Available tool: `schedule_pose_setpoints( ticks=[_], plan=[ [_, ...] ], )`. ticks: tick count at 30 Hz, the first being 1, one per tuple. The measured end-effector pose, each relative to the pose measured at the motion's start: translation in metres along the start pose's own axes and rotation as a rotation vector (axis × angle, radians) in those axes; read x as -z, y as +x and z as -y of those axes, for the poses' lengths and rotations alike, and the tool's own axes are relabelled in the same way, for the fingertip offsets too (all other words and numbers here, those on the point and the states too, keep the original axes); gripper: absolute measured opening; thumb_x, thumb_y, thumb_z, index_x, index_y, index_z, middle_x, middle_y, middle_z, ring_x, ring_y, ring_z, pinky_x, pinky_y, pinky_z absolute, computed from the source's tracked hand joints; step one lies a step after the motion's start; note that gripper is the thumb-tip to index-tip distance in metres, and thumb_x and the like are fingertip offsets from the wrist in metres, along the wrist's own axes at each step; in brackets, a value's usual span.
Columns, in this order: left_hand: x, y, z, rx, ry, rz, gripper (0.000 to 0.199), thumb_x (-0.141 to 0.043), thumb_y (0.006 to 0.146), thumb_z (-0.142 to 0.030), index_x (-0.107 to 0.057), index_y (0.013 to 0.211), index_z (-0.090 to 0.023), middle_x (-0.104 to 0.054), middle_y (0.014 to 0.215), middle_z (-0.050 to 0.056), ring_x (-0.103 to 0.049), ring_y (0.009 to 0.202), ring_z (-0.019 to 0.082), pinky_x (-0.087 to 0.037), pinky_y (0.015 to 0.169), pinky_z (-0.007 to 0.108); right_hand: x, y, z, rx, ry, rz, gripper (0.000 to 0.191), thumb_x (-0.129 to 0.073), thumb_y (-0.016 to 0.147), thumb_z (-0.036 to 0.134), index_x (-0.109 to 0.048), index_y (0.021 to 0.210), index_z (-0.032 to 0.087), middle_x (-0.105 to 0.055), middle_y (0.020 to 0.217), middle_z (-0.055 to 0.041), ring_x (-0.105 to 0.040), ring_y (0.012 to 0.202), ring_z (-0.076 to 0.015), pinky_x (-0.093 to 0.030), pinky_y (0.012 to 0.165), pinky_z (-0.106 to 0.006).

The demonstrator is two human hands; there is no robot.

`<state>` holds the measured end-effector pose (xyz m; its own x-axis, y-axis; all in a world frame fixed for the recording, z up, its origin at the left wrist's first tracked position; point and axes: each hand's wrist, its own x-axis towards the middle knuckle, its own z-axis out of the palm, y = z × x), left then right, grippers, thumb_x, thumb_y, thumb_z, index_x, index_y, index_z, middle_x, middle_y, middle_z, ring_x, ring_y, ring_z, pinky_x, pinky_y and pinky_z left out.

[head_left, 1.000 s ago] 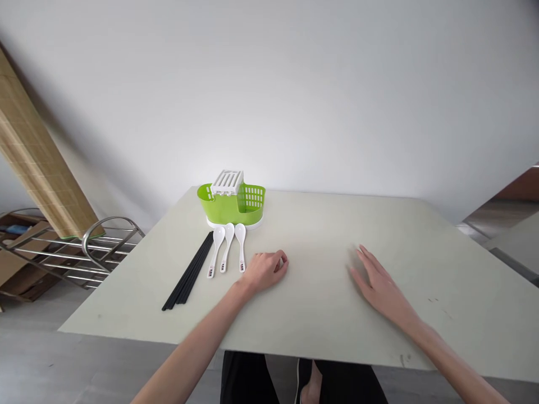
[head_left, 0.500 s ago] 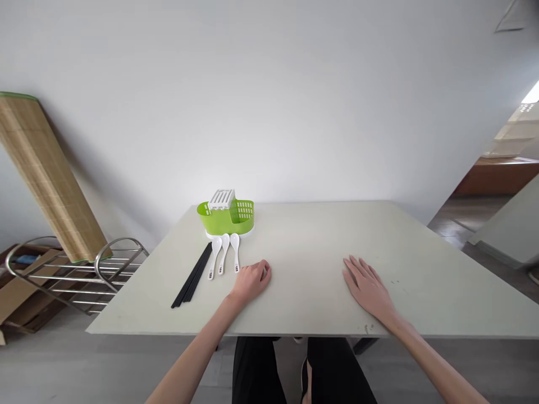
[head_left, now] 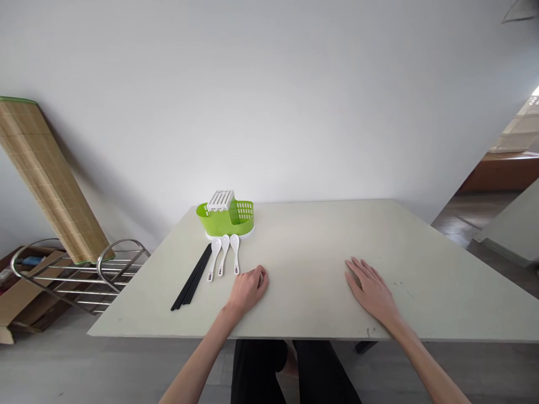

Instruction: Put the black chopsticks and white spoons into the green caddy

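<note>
My left hand (head_left: 247,290) rests on the table with its fingers curled in, and no object shows in it. Just beyond it lie three white spoons (head_left: 224,253), side by side with their handles toward me. Left of the spoons is a small bundle of black chopsticks (head_left: 194,276), lying at a slant. Behind the spoons stands a green utensil basket (head_left: 219,223) with a slotted white top piece (head_left: 220,200) and a white base. Farther right, my right hand (head_left: 371,289) lies palm down on the tabletop, fingers stretched out, touching only the table.
The pale table (head_left: 303,235) meets a white wall at its back edge. To the left are a metal rack (head_left: 84,278), a rolled bamboo mat (head_left: 54,179) leaning on the wall, and a cardboard box (head_left: 25,297). Dark marks (head_left: 370,332) show near the front edge.
My left hand has shifted slightly toward me and to the left. My legs under the table have moved. The spoons, chopsticks and basket stay in place.
</note>
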<state>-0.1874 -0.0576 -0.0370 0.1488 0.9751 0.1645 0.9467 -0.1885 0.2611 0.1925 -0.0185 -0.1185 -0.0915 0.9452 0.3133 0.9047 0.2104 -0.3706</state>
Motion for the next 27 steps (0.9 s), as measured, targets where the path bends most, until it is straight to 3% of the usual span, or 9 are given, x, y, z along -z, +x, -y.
schedule_pose_setpoints(
  ticks=[20,24,27],
  plan=[
    [0.004,-0.003,0.001,-0.033,-0.011,0.02,0.014,-0.042,0.1,-0.024,-0.049,0.088,-0.025,-0.063,0.064,-0.002,-0.06,0.055,0.017,-0.036,0.056,0.03,-0.002,-0.007,0.001,-0.031,0.096,0.014,0.063,-0.032,0.106,0.061,-0.05,0.157,0.029,-0.043,0.166,-0.0009,-0.037,0.155,-0.0309,-0.036,0.126,-0.056],
    [0.029,-0.001,0.005,-0.217,-0.025,0.003,0.017,-0.044,0.102,-0.022,-0.052,0.086,-0.025,-0.064,0.069,-0.001,-0.063,0.064,0.018,-0.044,0.063,0.031,-0.004,-0.007,-0.001,-0.022,0.092,0.002,0.061,-0.034,0.105,0.061,-0.051,0.156,0.031,-0.044,0.165,0.0003,-0.038,0.155,-0.0317,-0.037,0.125,-0.057],
    [0.067,0.013,0.015,-0.334,0.031,-0.173,0.013,-0.049,0.103,-0.025,-0.059,0.096,-0.025,-0.075,0.097,0.005,-0.068,0.1,0.024,-0.05,0.091,0.039,-0.004,-0.006,-0.001,-0.016,0.095,0.0,0.06,-0.035,0.105,0.06,-0.053,0.154,0.032,-0.045,0.165,0.0011,-0.039,0.154,-0.0319,-0.038,0.125,-0.056]
  ],
)
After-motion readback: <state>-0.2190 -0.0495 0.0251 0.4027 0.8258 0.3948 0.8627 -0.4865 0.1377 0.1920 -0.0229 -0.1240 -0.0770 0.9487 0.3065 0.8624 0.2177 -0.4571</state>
